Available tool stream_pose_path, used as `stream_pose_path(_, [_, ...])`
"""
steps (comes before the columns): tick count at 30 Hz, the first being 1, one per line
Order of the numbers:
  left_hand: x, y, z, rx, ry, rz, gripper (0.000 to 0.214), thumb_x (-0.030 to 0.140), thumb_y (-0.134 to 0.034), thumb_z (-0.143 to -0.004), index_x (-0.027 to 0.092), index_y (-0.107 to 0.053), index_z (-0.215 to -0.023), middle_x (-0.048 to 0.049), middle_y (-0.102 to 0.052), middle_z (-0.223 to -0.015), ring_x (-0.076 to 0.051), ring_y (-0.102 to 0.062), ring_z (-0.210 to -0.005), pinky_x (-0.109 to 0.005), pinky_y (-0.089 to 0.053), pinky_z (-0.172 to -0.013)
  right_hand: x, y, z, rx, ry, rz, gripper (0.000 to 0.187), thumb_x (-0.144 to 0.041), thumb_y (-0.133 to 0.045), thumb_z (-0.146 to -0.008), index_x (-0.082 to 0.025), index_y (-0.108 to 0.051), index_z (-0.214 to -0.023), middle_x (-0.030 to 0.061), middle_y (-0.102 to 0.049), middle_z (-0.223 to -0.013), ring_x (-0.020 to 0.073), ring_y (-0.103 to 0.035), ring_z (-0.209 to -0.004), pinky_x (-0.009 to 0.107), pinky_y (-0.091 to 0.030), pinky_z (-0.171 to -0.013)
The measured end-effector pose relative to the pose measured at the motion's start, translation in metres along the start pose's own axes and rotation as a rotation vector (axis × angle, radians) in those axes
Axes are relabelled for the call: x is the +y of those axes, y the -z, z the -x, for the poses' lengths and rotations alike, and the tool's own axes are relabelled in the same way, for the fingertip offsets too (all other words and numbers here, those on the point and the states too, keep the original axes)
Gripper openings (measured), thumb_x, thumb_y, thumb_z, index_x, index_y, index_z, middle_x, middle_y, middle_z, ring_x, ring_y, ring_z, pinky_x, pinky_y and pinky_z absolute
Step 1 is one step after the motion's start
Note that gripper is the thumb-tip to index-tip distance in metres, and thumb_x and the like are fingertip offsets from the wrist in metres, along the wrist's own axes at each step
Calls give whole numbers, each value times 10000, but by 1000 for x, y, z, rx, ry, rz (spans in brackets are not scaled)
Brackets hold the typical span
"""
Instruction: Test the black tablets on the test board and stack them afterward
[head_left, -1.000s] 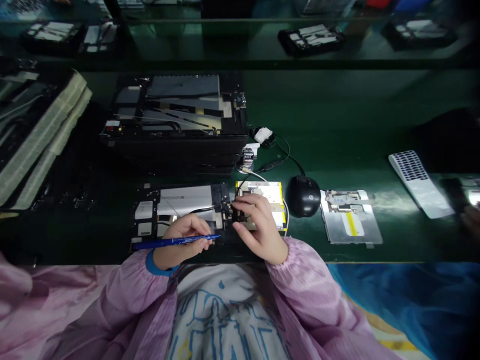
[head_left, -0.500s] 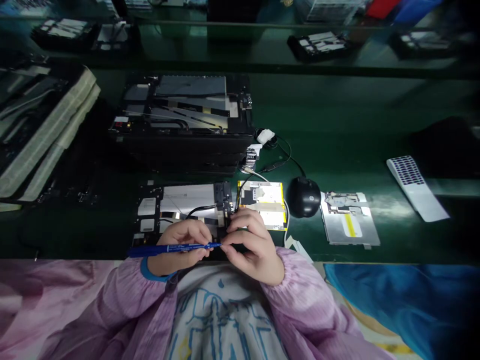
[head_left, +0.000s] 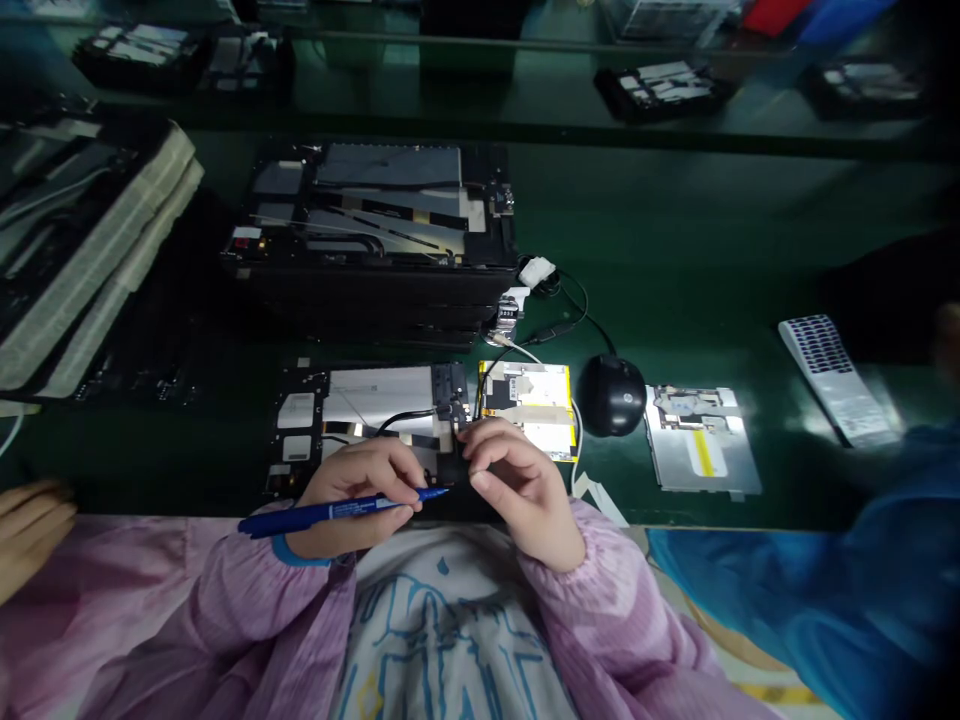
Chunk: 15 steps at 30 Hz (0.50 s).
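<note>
An opened tablet (head_left: 367, 420) lies face down at the bench's front edge, showing a silver panel and a black cable. My left hand (head_left: 358, 487) is shut on a blue marker pen (head_left: 330, 514), whose tip points at the tablet's lower right corner. My right hand (head_left: 517, 485) sits at that corner, its fingertips pinching a small black piece (head_left: 451, 468). Its exact shape is hidden by my fingers. To the right, a flat battery with yellow edges (head_left: 529, 405) lies just beyond my right hand, not touched by it.
A stack of opened tablets (head_left: 375, 235) stands behind. A black HP mouse (head_left: 612, 396), a metal plate with a yellow stripe (head_left: 701, 440) and a white strip with dark keys (head_left: 832, 378) lie rightward. A co-worker's hand (head_left: 28, 532) and blue sleeve (head_left: 862, 540) flank me.
My right hand has moved off the battery to the tablet's lower right corner. A co-worker's hand has entered at left, and a blue sleeve at right.
</note>
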<state>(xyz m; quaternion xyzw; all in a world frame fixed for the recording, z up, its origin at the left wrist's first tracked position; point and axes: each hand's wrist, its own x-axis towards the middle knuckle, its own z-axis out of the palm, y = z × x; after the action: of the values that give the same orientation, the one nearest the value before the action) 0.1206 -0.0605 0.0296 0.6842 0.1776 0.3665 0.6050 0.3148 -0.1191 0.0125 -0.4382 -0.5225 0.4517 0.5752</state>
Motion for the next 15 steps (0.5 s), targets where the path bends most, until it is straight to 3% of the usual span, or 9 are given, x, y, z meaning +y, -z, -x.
stream_pose_path(8, [8, 0, -8, -16, -59, -80, 121, 59, -636, -778, 179, -635, -794, -52, -627, -837, -128, -626, -677, -243, -508, -606, -2, -6, 3, -69, -46, -19, 78, -195, -596, -854, -238, -660, -856, 48, -595, -895, 193, -571, -957, 381, -464, -891])
stream_pose_path(15, [10, 2, -7, -32, -85, -153, 116, 62, -631, -782, 178, -631, -790, -53, -629, -835, -130, -620, -690, -233, -505, -606, -4, -7, 3, -63, -8, 34, 72, -164, -625, -804, -233, -644, -808, 35, -573, -850, 186, -556, -894, 364, -465, -822])
